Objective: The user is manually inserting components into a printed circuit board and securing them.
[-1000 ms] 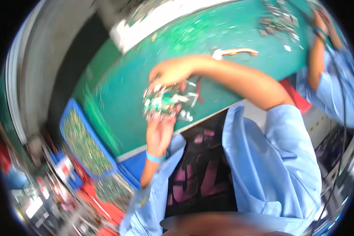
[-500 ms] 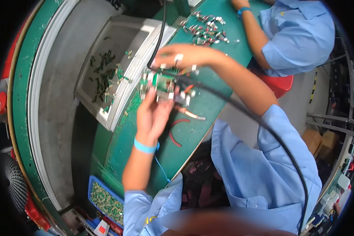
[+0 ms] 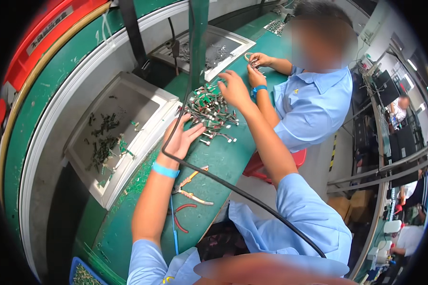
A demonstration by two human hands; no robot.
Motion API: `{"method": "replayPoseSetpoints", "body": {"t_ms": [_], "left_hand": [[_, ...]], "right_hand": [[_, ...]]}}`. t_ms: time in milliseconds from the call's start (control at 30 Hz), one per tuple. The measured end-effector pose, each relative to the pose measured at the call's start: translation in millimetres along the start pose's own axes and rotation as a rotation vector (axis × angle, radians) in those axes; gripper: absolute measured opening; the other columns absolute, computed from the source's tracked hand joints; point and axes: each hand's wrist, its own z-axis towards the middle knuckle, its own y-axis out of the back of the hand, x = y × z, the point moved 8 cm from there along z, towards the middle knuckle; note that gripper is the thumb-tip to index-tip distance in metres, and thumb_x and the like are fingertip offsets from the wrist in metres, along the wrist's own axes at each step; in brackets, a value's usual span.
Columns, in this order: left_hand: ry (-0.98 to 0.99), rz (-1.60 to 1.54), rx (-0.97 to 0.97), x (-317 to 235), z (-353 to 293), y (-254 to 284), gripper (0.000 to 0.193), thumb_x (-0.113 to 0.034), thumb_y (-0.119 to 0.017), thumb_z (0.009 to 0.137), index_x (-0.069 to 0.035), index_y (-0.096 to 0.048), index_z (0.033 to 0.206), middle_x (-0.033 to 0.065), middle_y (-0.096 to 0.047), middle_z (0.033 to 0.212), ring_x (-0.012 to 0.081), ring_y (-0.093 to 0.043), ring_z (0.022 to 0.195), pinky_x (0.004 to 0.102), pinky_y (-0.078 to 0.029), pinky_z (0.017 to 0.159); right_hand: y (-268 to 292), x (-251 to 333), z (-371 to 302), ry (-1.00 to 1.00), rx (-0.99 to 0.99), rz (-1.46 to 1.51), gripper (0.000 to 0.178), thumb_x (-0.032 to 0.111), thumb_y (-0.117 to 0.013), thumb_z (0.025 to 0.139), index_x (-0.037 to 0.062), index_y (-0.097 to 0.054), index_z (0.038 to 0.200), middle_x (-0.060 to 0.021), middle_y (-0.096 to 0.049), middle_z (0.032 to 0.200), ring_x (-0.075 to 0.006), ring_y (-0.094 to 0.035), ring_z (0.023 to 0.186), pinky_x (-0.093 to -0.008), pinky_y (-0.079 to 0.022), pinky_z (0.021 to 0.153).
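Observation:
A heap of small green circuit boards with wires and white connectors (image 3: 216, 116) lies on the green bench. At its near left edge is my left hand (image 3: 178, 140), palm turned up, fingers spread and holding nothing. My right hand (image 3: 234, 90) hovers at the far right side of the heap, its fingers apart and nothing in them. Across my left wrist area runs a black cable (image 3: 214, 175). Orange-handled pliers (image 3: 191, 191) and a red-handled tool (image 3: 178, 218) lie on the bench nearer to me.
A light-framed tray (image 3: 145, 159) with dark and green scraps stands left of the bench; another framed tray (image 3: 233, 50) is farther off. A green post (image 3: 198, 42) rises behind the heap. At right a co-worker (image 3: 309, 102) handles a small part. A blue bin (image 3: 76, 266) stands lower left.
Both hands have let go of the circuit boards they held over the bench and moved apart. The view has swung up, showing more of the co-worker and the far bench.

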Motion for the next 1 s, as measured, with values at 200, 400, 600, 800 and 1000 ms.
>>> {"method": "replayPoseSetpoints", "body": {"t_ms": [200,400,600,800,1000], "left_hand": [[-0.592,0.292,0.366,-123,-223,-30,0.041,-0.022,-0.065,0.106,-0.003,-0.058,0.142,0.0200,-0.061,0.148,0.0422,-0.060,0.141,0.0548,-0.056,0.106],[-1.152,0.278,1.135,-139,-439,-24,0.015,-0.016,-0.077,0.102,-0.003,-0.079,0.110,0.0159,-0.080,0.104,0.0305,-0.077,0.090,0.0471,-0.063,0.091],[-0.579,0.873,0.519,-22,-476,71,0.032,-0.021,-0.083,0.102,-0.002,-0.076,0.127,0.0133,-0.076,0.127,0.0290,-0.069,0.116,0.0431,-0.054,0.106],[0.198,0.354,-0.171,221,-516,242,0.038,-0.038,-0.068,0.110,-0.001,-0.078,0.107,0.0106,-0.079,0.094,0.0294,-0.073,0.085,0.0398,-0.060,0.083],[0.132,1.550,-0.476,292,-403,328,0.036,-0.033,-0.066,0.105,0.002,-0.077,0.106,0.0165,-0.080,0.092,0.0352,-0.070,0.077,0.0439,-0.060,0.080]], "right_hand": [[6,216,-186,0.264,0.734,0.390,0.040,0.024,-0.079,0.089,0.0064,-0.068,0.123,-0.0172,-0.069,0.119,-0.0381,-0.070,0.103,-0.0469,-0.057,0.089],[-11,305,-264,0.447,0.867,0.279,0.077,0.017,-0.092,0.078,0.0028,-0.061,0.147,-0.0202,-0.065,0.140,-0.0421,-0.064,0.122,-0.0500,-0.049,0.108],[-55,275,-255,0.586,0.758,0.235,0.059,0.008,-0.081,0.088,0.0002,-0.063,0.144,-0.0232,-0.069,0.124,-0.0431,-0.068,0.108,-0.0492,-0.055,0.100],[-104,315,-268,0.507,1.019,0.288,0.058,0.011,-0.078,0.092,0.0023,-0.061,0.147,-0.0244,-0.064,0.142,-0.0450,-0.064,0.124,-0.0516,-0.050,0.111],[-63,397,-332,0.839,0.901,0.406,0.053,0.013,-0.076,0.095,0.0041,-0.062,0.145,-0.0233,-0.058,0.153,-0.0444,-0.057,0.134,-0.0534,-0.044,0.117]]}}
